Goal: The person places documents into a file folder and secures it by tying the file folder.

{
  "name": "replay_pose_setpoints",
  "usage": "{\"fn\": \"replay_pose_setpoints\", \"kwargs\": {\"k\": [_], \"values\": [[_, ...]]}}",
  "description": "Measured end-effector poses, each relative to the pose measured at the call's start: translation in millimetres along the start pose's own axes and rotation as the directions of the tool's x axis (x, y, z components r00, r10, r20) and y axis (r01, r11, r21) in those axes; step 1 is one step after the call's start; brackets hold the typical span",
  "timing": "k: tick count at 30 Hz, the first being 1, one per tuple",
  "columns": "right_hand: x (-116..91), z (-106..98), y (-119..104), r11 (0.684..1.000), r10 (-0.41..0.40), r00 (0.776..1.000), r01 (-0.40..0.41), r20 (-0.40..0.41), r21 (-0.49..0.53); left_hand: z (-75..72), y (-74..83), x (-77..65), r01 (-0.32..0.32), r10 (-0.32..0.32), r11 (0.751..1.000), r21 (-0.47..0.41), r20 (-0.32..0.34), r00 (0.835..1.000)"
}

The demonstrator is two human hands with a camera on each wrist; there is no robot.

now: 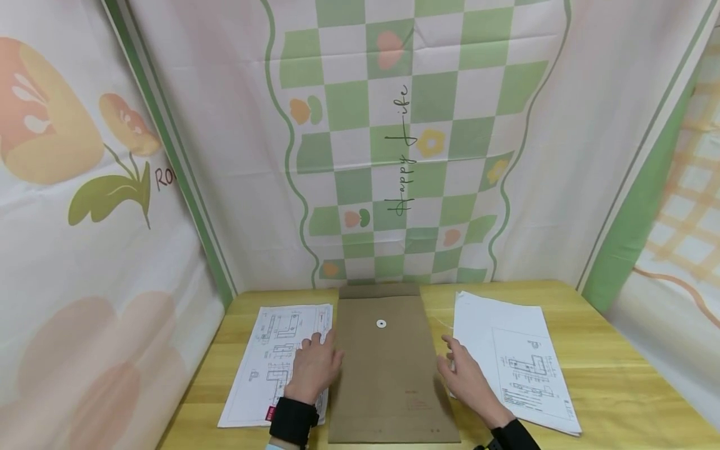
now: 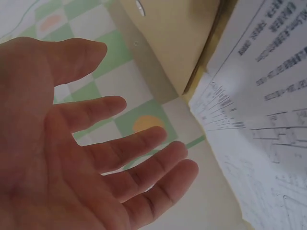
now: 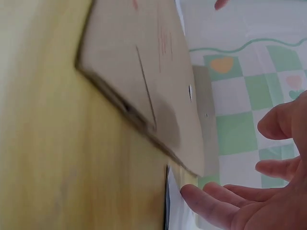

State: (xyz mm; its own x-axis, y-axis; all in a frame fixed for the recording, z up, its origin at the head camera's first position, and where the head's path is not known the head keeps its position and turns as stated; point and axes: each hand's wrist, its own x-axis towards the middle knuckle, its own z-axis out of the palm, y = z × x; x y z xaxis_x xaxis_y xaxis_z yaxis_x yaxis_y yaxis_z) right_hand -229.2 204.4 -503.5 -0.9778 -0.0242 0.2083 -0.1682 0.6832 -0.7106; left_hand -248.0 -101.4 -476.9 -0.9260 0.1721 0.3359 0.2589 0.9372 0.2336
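Lower ctr. of frame: brown envelope, flanked by L hand & R hand, fingers spread, nothing held; I'd grip both edges evenly, sparing flap.

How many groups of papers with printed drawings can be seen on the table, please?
2. The left papers lie to the left of the brown envelope, and the right papers lie to its right. More sheets may be hidden underneath.

A wide black band circles the left wrist, a small red tag with pale lettering at its edge and light blue cloth below; another dark band wraps the right wrist.
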Motion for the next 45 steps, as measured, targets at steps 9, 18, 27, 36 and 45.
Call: {"fn": "replay_pose_setpoints", "kwargs": {"k": [9,18,27,36,45], "values": [[-7,3,-9,0.997,0.030,0.999,-0.032,0.028,0.066,8.2,-0.3,4.2,0.014,-0.013,0.999,-0.030,0.029,0.999],[-16,3,-11,0.997,0.037,0.999,-0.036,-0.015,0.070,16.3,-1.9,4.2,0.032,-0.023,0.995,-0.090,0.095,0.995],[-25,5,-9,0.991,0.085,0.996,-0.081,-0.035,0.110,24.6,-0.8,6.8,0.031,-0.017,0.994,-0.101,0.142,0.990],[-33,10,-8,0.982,0.115,0.993,-0.113,-0.010,0.149,22.8,-2.7,6.7,0.022,-0.006,0.993,-0.117,0.137,0.991],[-36,8,-11,0.990,0.092,0.996,-0.091,-0.010,0.104,21.2,0.9,5.3,0.017,0.008,0.989,-0.149,0.162,0.987]]}}
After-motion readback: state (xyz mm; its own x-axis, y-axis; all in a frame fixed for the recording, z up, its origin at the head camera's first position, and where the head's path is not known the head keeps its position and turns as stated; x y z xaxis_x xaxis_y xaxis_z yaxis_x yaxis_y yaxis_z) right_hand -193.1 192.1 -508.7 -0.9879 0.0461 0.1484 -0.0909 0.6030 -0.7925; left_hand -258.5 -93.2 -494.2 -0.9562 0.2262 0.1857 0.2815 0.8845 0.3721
